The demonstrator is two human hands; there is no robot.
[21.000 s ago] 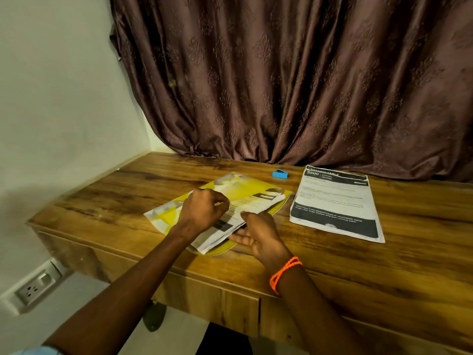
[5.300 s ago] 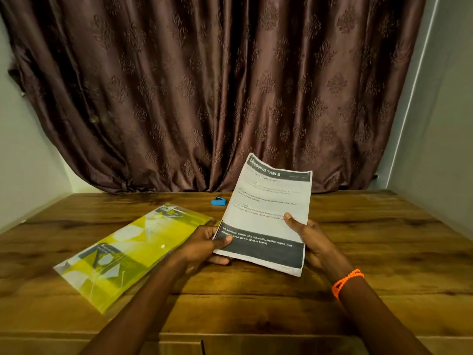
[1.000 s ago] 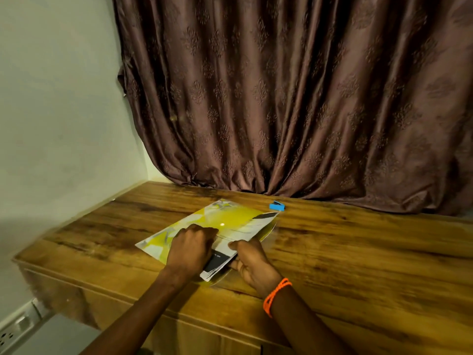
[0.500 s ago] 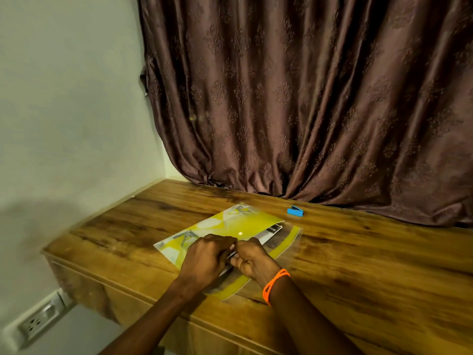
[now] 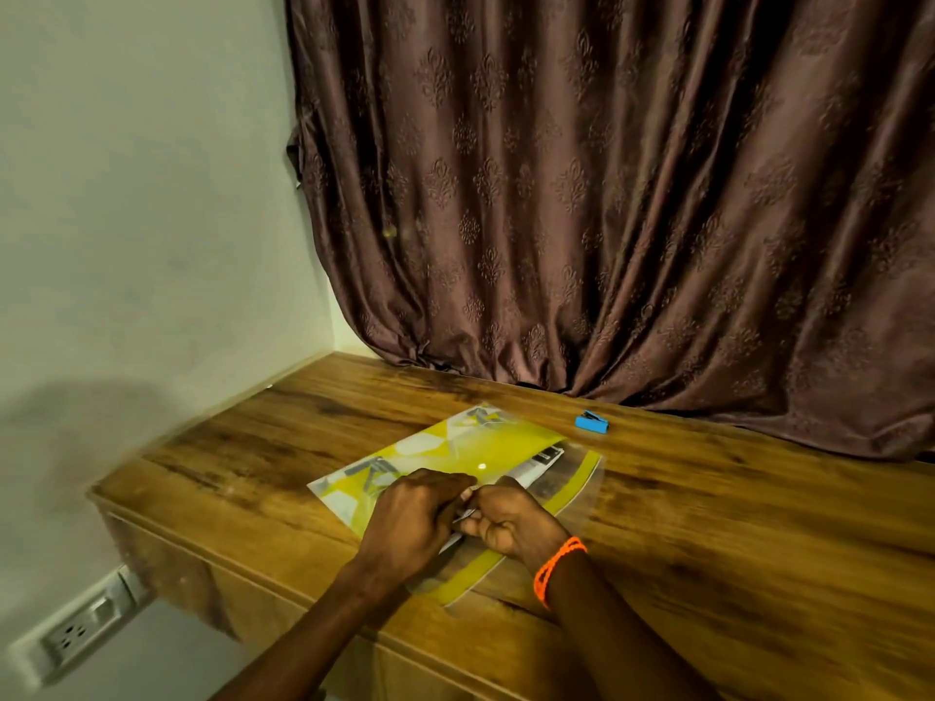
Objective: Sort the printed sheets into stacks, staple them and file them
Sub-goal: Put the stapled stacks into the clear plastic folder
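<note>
Compared with half a second ago, the printed sheets (image 5: 537,460) sit deeper inside the yellow plastic folder (image 5: 445,447); only a dark-and-white strip of them shows at the folder's far right corner and a sliver between the hands, where a second ago a broad white end stuck out toward the person. The hands have drawn close together over the folder's near opening. The folder is translucent yellow with white and grey shapes printed on it, and a clear flap with a curved yellow edge spreads to its right; it lies flat and slanted on the wooden desk (image 5: 733,523). The left hand (image 5: 410,518) rests knuckles up on the folder's near end, fingers curled and pinching its top layer. The right hand (image 5: 508,521), with an orange thread band (image 5: 556,564) at the wrist, is curled too, its fingertips pinching the sheets' near edge just beside the left hand's. A small blue stapler (image 5: 591,422) lies beyond the folder, near the brown curtain (image 5: 607,194).
</note>
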